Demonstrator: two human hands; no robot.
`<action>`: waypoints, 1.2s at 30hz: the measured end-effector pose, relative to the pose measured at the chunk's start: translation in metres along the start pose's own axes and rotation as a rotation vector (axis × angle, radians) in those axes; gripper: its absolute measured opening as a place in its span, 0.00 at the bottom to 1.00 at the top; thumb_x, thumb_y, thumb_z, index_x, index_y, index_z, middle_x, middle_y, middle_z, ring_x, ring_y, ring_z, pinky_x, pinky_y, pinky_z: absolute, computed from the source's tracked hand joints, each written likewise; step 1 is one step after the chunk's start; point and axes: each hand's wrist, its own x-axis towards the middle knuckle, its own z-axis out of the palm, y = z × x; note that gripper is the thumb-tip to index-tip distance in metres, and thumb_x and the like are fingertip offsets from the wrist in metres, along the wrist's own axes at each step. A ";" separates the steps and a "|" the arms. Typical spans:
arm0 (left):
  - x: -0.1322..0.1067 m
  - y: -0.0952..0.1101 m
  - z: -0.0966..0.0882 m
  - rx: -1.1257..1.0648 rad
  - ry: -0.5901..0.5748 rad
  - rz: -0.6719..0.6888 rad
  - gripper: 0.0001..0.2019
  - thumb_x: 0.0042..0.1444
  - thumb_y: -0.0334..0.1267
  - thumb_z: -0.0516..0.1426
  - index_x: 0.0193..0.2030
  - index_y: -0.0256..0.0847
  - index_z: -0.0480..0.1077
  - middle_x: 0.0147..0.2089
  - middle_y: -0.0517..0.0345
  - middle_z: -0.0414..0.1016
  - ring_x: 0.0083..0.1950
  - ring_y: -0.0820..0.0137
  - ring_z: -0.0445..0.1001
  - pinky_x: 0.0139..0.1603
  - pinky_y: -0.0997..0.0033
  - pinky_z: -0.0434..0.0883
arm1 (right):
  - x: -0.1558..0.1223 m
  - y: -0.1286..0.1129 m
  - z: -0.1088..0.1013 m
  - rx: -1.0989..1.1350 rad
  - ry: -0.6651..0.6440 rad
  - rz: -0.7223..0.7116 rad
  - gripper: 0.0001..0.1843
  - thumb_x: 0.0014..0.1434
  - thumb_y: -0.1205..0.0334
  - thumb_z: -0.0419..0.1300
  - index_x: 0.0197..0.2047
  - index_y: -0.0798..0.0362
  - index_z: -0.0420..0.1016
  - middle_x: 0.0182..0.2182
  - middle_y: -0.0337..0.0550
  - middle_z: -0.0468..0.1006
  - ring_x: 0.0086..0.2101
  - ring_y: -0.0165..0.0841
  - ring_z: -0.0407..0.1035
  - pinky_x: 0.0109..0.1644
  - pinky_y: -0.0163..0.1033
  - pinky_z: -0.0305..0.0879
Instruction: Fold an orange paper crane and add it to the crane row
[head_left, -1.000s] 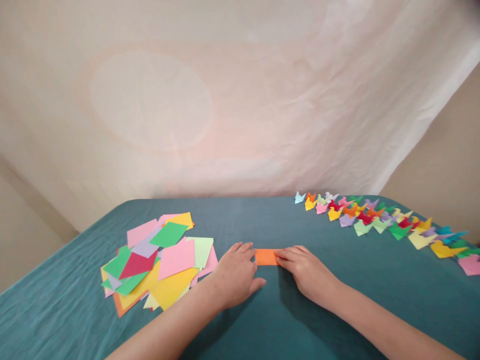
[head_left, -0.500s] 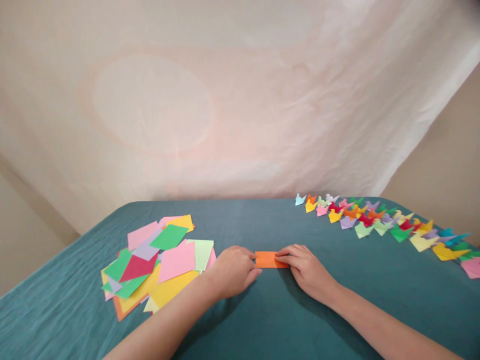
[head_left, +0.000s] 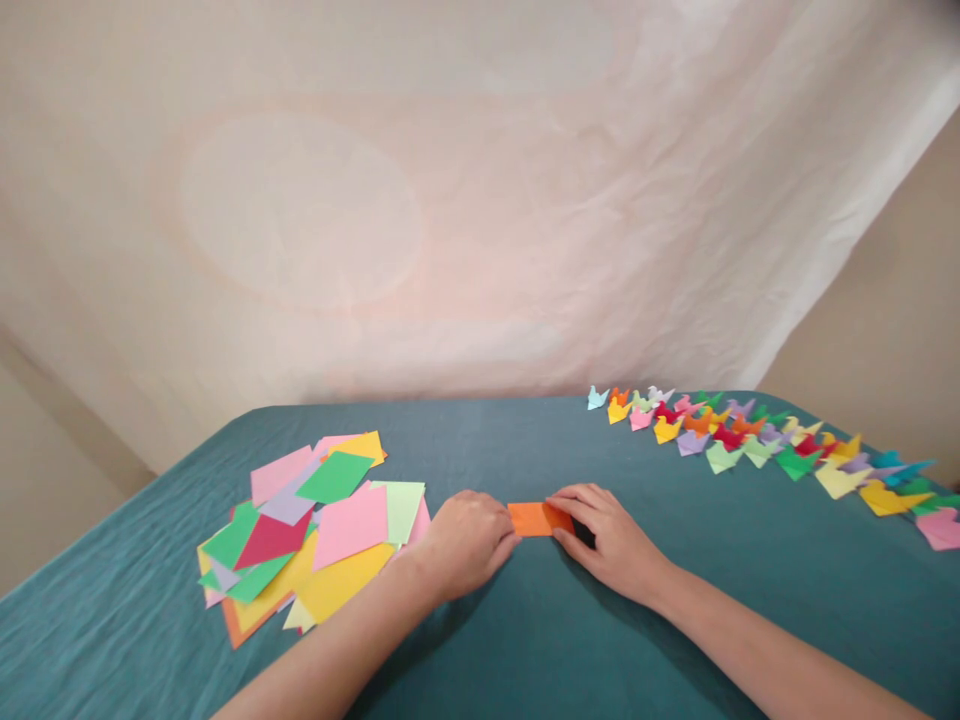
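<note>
A small folded rectangle of orange paper (head_left: 529, 519) lies on the table between my two hands. My left hand (head_left: 471, 542) is closed at its left end, with fingertips and thumb at the paper's edge. My right hand (head_left: 611, 540) pinches the right end, forefinger at the far corner and thumb at the near one. That end looks darker and bends up a little from the cloth. The right hand's other fingers are partly hidden behind the forefinger.
A loose pile of coloured paper squares (head_left: 349, 530) spreads to the left, close to my left forearm. Rows of small folded paper birds (head_left: 724, 455) run along the table's far right side. A dark green cloth (head_left: 480, 650) covers the table, and a pale sheet (head_left: 480, 200) hangs behind.
My right thumb has moved from beneath the fingers to the near corner of the orange paper, and the right end now bends up. The left hand stays at the left end.
</note>
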 end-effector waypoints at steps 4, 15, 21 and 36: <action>0.001 0.000 0.011 -0.044 0.044 -0.105 0.10 0.58 0.40 0.52 0.43 0.40 0.70 0.49 0.52 0.71 0.50 0.62 0.69 0.51 0.62 0.66 | 0.000 0.001 0.000 0.010 -0.010 0.001 0.17 0.57 0.65 0.55 0.50 0.51 0.68 0.44 0.47 0.72 0.44 0.37 0.65 0.47 0.45 0.62; 0.000 0.001 0.029 -0.031 0.078 -0.040 0.16 0.62 0.44 0.47 0.52 0.44 0.68 0.58 0.50 0.65 0.57 0.61 0.63 0.57 0.57 0.61 | -0.001 0.002 0.002 0.013 0.001 0.005 0.17 0.57 0.65 0.55 0.51 0.50 0.68 0.44 0.47 0.71 0.44 0.38 0.65 0.48 0.47 0.62; 0.001 0.001 0.027 -0.005 0.073 -0.025 0.15 0.62 0.43 0.47 0.50 0.43 0.69 0.56 0.50 0.67 0.55 0.61 0.65 0.56 0.58 0.62 | -0.002 0.008 0.007 -0.012 0.016 0.050 0.20 0.56 0.62 0.57 0.53 0.52 0.66 0.46 0.49 0.68 0.47 0.39 0.63 0.50 0.47 0.61; 0.028 -0.015 0.019 -0.248 -0.030 -0.238 0.24 0.43 0.48 0.62 0.47 0.40 0.70 0.46 0.52 0.67 0.47 0.63 0.68 0.49 0.69 0.65 | 0.002 0.007 0.005 0.058 -0.031 0.099 0.20 0.55 0.57 0.58 0.51 0.51 0.68 0.41 0.48 0.69 0.43 0.40 0.62 0.46 0.46 0.61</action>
